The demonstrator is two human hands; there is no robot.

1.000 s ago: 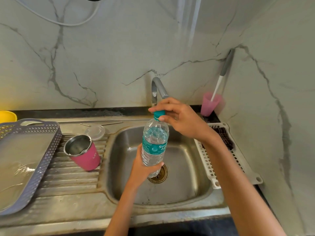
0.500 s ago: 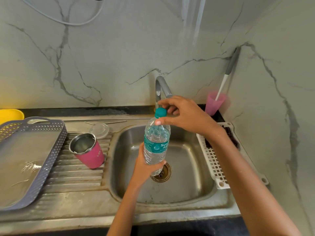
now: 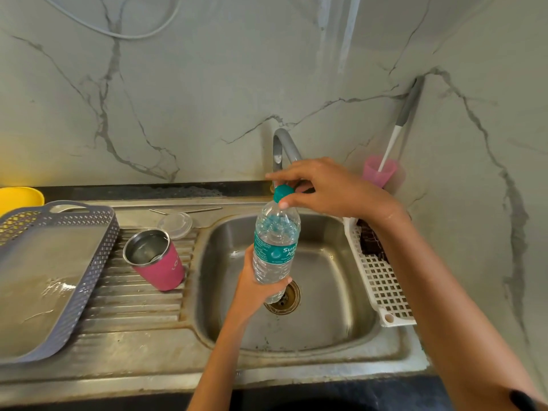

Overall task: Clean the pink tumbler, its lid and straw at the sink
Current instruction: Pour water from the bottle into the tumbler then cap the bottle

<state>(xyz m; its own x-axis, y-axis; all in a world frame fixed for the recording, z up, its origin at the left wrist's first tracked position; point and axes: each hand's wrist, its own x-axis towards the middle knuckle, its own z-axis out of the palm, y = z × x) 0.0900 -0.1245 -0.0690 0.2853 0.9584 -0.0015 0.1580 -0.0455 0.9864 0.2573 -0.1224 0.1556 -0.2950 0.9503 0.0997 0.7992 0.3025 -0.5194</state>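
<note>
The pink tumbler (image 3: 160, 262) stands open and lidless on the ribbed drainboard left of the sink bowl (image 3: 332, 307). Its clear lid (image 3: 175, 224) lies just behind it, and the metal straw (image 3: 189, 210) lies along the sink's back ledge. Over the bowl, my left hand (image 3: 258, 289) grips the lower body of a clear water bottle (image 3: 274, 250) with a teal label. My right hand (image 3: 329, 188) pinches the bottle's teal cap (image 3: 281, 192) between thumb and fingers, just in front of the grey tap (image 3: 283, 146).
A grey perforated tray (image 3: 74, 280) holding water sits at the left, with a yellow dish (image 3: 17, 198) behind it. A white slotted rack (image 3: 382, 286) lies along the sink's right edge. A pink cup (image 3: 379, 170) with a long-handled brush stands in the back right corner.
Both hands stay on the bottle over the bowl. My right hand's fingers have shifted around the teal cap. The view has drifted slightly.
</note>
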